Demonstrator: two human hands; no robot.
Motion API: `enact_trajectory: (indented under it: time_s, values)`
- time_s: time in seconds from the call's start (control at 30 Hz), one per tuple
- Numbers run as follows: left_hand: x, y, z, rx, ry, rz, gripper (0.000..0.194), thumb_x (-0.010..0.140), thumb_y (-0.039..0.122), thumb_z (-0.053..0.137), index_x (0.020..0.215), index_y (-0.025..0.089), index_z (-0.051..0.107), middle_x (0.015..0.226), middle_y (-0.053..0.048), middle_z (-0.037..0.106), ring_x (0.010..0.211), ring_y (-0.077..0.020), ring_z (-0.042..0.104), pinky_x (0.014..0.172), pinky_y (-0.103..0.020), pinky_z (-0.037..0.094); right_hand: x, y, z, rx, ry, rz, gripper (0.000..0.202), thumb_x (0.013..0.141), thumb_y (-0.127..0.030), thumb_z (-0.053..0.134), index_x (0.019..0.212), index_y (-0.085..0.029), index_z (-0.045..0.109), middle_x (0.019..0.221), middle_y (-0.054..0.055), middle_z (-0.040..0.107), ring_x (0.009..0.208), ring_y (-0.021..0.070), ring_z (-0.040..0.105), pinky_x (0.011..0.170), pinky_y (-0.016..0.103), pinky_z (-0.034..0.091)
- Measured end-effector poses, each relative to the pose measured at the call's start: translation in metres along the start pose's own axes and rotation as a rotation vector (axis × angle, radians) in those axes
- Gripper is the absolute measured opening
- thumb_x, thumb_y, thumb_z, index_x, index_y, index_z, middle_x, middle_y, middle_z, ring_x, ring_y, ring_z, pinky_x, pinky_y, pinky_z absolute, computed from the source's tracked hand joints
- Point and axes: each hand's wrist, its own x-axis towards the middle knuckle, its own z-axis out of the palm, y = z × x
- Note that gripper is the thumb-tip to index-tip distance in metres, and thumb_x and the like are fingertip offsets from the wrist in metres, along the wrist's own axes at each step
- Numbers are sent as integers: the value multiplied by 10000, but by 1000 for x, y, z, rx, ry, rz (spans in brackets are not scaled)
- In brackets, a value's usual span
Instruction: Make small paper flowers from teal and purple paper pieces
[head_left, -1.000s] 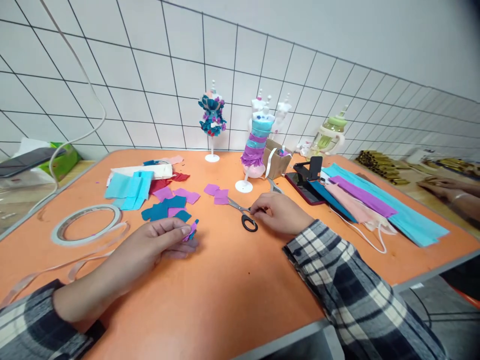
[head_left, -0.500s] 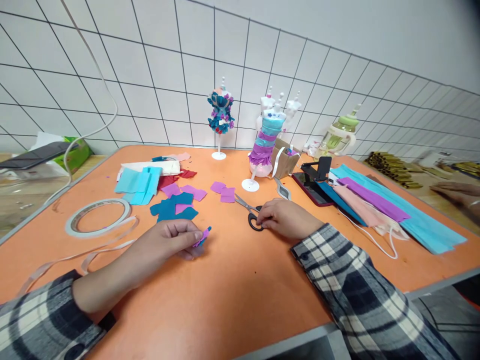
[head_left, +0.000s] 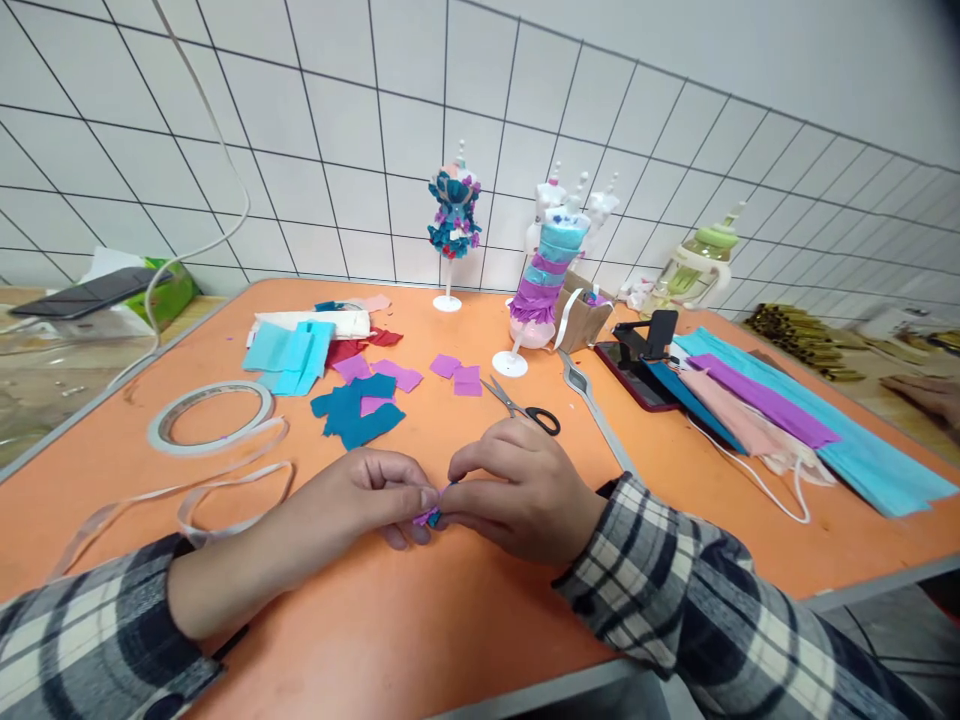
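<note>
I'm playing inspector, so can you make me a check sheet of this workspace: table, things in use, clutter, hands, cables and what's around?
Surface: orange table, things spread across its far part and sides.
Things in use: small purple and blue scrap; scissors lying down, blades slightly apart.
Clutter: loose scraps and tape roll on the left; phone and coloured strips on the right.
Left hand: pinches the small scrap.
Right hand: fingertips at the same scrap; can't tell if they grip it.
Cables: white cable looping down at upper left.
Surroundings: tiled wall behind; another person's hand at far right.
</note>
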Motion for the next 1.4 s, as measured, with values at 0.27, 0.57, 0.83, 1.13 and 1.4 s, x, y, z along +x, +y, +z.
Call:
enact_trajectory:
  time_s: [0.27,0.57,0.83,1.13,1.4]
  values:
    - [2,-5,1,140,46,90,291,776,502,728,749,215,768,707,-12,764,662,-151,661,648,-248,523,-2,3,2,96,-130,159,124,975,-265,641,916,-205,731,929,18,750,796,176,617,724,344,417]
    - [2,-5,4,361,112,176,328,806,512,637,732,206,729,674,-11,711,624,-154,594,586,-250,447,-3,2,4,259,-244,316,71,936,-208,630,912,-188,694,955,49,724,873,183,667,757,295,478]
    - [2,-13,2,479,119,298,336,896,490,584,767,228,751,721,-12,761,675,-174,678,612,-253,508,-1,-1,7,244,-339,402,77,923,-229,670,853,-199,663,819,16,734,760,174,635,702,291,418]
    - [-4,-7,2,735,171,489,251,932,327,574,887,249,809,806,-6,825,691,-158,742,640,-239,531,-2,-3,5,290,-278,443,31,864,-184,672,837,-199,666,801,5,715,743,159,607,698,281,404]
    - [-9,-13,-5,866,235,501,235,903,340,605,904,285,834,845,-9,842,720,-185,756,656,-268,525,-2,8,-6,367,-201,549,193,852,-147,634,1040,-186,659,939,30,726,809,149,648,720,269,472]
